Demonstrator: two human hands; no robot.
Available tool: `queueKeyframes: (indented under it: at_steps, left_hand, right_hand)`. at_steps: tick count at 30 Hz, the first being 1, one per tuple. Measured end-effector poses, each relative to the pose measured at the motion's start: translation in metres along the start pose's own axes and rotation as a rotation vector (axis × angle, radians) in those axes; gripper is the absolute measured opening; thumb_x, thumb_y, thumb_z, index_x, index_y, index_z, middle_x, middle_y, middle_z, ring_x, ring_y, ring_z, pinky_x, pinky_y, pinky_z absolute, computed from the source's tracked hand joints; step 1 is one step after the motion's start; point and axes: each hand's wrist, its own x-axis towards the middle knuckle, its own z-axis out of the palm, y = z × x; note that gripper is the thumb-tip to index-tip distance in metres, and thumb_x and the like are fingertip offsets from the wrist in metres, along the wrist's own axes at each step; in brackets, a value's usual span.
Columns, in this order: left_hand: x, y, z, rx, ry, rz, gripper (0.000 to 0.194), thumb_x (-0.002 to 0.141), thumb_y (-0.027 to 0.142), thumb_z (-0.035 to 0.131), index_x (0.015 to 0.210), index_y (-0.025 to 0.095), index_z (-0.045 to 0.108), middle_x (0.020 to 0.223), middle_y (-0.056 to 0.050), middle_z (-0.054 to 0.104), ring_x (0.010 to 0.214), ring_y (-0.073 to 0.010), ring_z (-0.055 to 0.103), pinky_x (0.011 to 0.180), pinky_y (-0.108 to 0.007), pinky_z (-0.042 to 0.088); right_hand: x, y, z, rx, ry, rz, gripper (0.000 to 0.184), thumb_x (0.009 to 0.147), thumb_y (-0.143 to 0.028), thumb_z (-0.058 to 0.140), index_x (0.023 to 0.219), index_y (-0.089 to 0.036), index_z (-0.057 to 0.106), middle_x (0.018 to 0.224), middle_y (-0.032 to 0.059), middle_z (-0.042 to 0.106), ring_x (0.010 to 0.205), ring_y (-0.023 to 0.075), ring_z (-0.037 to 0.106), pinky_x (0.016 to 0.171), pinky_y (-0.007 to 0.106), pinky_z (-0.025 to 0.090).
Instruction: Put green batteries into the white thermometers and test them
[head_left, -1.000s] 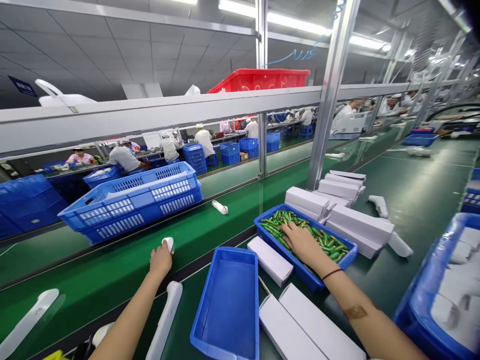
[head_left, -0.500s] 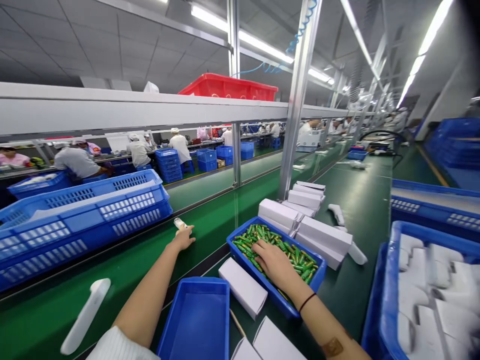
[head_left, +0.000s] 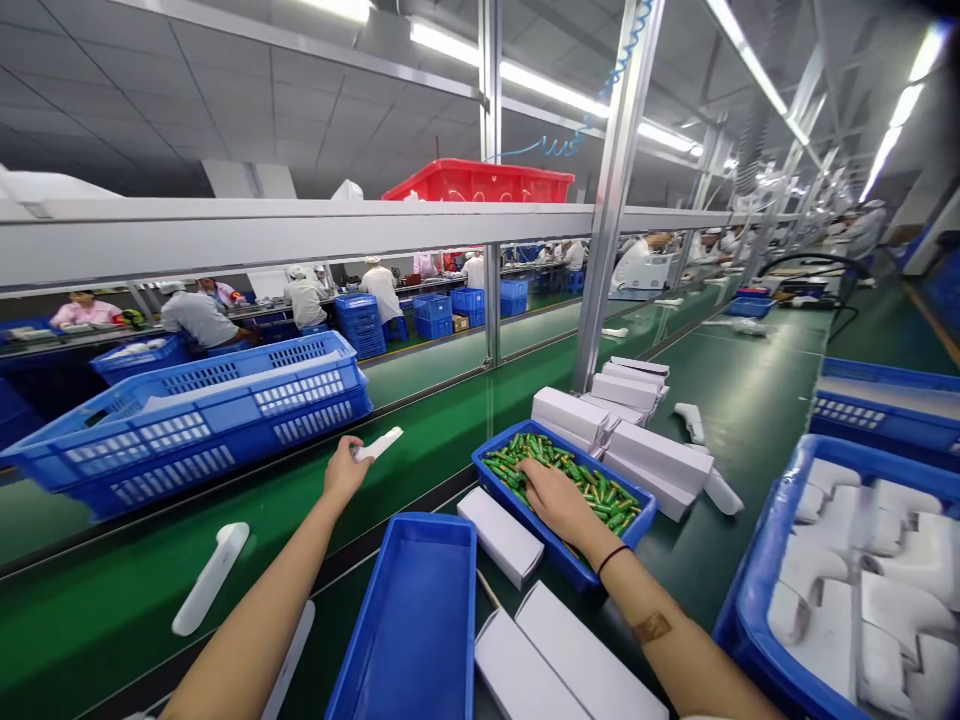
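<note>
My left hand (head_left: 345, 470) is closed round one end of a white handheld device (head_left: 379, 444), holding it just above the green conveyor belt (head_left: 442, 420). My right hand (head_left: 551, 497) rests palm down in a small blue tray (head_left: 562, 555) full of green batteries (head_left: 600, 490), its fingers curled among them. Whether they grip a battery is hidden. An empty blue tray (head_left: 420, 620) lies between my forearms.
Another white device (head_left: 210, 577) lies on the belt at left. A large blue crate (head_left: 187, 420) rides behind it. White boxes (head_left: 637, 450) are stacked past the battery tray, and more (head_left: 555, 660) lie near me. A blue bin of white parts (head_left: 862, 580) stands at right. Workers sit at the far line.
My left hand has reached along the belt, closed on the white device and lifted it. My right hand has stayed in the battery tray. The view has swung slightly.
</note>
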Motion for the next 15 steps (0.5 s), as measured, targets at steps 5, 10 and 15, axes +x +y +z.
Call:
queueKeyframes:
  at_steps: [5, 10, 15]
  left_hand:
    - [-0.082, 0.032, -0.048, -0.465, 0.191, 0.188, 0.041, 0.084, 0.031, 0.054, 0.121, 0.019, 0.044, 0.114, -0.008, 0.062, 0.107, -0.0194, 0.059, 0.090, -0.029, 0.046]
    - [-0.181, 0.056, -0.092, -1.096, 0.320, 0.133, 0.038, 0.086, 0.039, 0.055, 0.120, 0.023, 0.050, 0.101, -0.006, 0.062, 0.087, -0.0148, 0.062, 0.080, -0.027, 0.052]
    - [-0.230, 0.069, -0.119, -1.587, 0.173, -0.172, 0.024, 0.091, 0.029, 0.046, 0.092, 0.011, 0.061, 0.069, -0.002, 0.052, 0.052, -0.0073, 0.048, 0.048, -0.015, 0.045]
  right_hand:
    - [-0.004, -0.006, -0.002, 0.057, -0.020, -0.022, 0.018, 0.089, -0.020, 0.039, 0.087, -0.017, 0.056, 0.087, 0.0073, 0.064, 0.084, 0.0220, 0.058, 0.080, 0.034, 0.039]
    - [-0.001, -0.001, -0.003, 0.165, -0.050, -0.012, 0.022, 0.088, -0.030, 0.042, 0.076, -0.018, 0.056, 0.082, 0.0092, 0.065, 0.081, 0.0224, 0.061, 0.076, 0.033, 0.044]
    - [0.008, -0.022, -0.027, 0.258, 0.032, 0.074, 0.027, 0.091, -0.030, 0.031, 0.084, -0.017, 0.054, 0.059, 0.0036, 0.057, 0.056, 0.0199, 0.056, 0.060, 0.032, 0.045]
